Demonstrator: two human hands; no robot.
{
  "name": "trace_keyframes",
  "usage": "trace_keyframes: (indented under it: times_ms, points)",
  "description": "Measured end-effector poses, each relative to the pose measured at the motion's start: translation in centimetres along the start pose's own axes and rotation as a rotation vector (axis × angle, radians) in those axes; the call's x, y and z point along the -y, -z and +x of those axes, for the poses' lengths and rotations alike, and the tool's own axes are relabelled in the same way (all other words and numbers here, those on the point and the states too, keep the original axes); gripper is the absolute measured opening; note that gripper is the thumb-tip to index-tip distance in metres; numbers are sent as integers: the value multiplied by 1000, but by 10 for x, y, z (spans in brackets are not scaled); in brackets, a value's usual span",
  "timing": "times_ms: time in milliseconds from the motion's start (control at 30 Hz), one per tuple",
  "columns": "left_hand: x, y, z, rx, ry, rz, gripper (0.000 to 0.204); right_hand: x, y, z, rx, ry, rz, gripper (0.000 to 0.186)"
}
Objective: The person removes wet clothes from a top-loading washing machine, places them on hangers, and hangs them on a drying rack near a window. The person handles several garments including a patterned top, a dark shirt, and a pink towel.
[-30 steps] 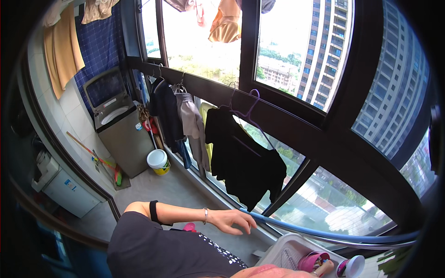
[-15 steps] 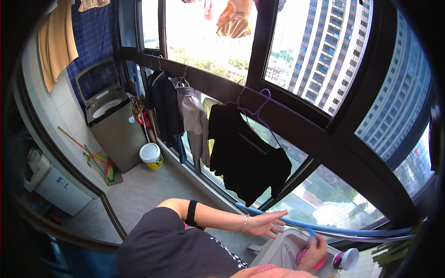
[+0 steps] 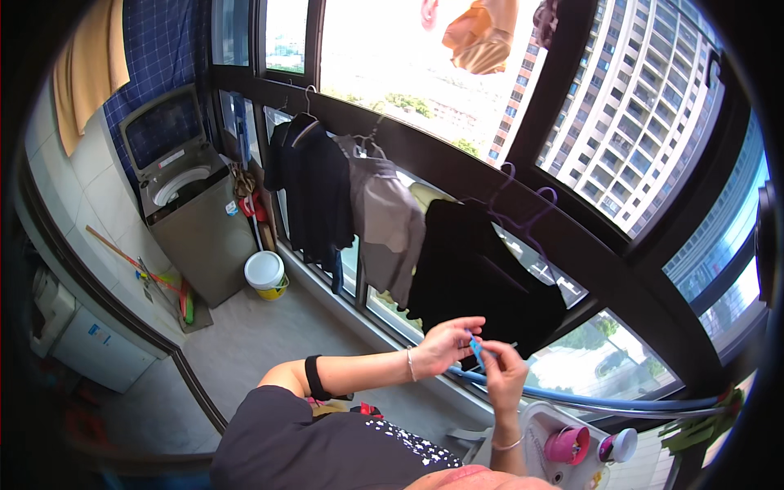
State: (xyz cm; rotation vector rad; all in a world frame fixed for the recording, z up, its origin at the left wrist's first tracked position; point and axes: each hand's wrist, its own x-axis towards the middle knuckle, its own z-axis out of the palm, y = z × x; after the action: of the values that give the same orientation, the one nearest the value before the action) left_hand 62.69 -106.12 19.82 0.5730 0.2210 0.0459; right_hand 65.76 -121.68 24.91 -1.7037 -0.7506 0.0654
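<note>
My two hands meet in front of a black garment (image 3: 482, 282) on a purple hanger (image 3: 527, 216). A small blue plastic piece (image 3: 476, 349), shaped like a clip, sits between them. The thumb and fingertips of my right hand (image 3: 508, 371) pinch its lower part. My left hand (image 3: 441, 347) has its thumb and bent fingers around the upper end, where a purplish bit shows. The exact kind of the blue piece is too small to make out.
A grey garment (image 3: 382, 224) and a dark top (image 3: 314, 188) hang along the window rail. Lower right, a sink (image 3: 539, 425) holds a pink cup (image 3: 563, 445). A washing machine (image 3: 204, 237) with its lid up and a white-lidded bucket (image 3: 265, 273) stand at the left.
My right hand has risen from above the sink with the blue piece and met my left hand. The left fingers, spread before, are now bent around the piece. The view has shifted.
</note>
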Motion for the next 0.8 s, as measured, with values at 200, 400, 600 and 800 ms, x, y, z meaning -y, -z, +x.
trace_keyframes:
  times_ms: [200, 400, 600, 800]
  points:
    - [-158, 37, -66, 235, -292, 634, 32, 66, -121, 78, 255, 88, 49, 8]
    - [-270, 54, -93, 62, -429, 547, 30, 117, -220, 130, 424, -122, 657, 22]
    - [-342, 27, -83, 208, -507, 499, 31, 165, -244, 168, 371, 183, 486, 34]
    - [-406, -17, -62, 229, -636, 717, 44, 202, -201, 254, 175, 628, 26, 33]
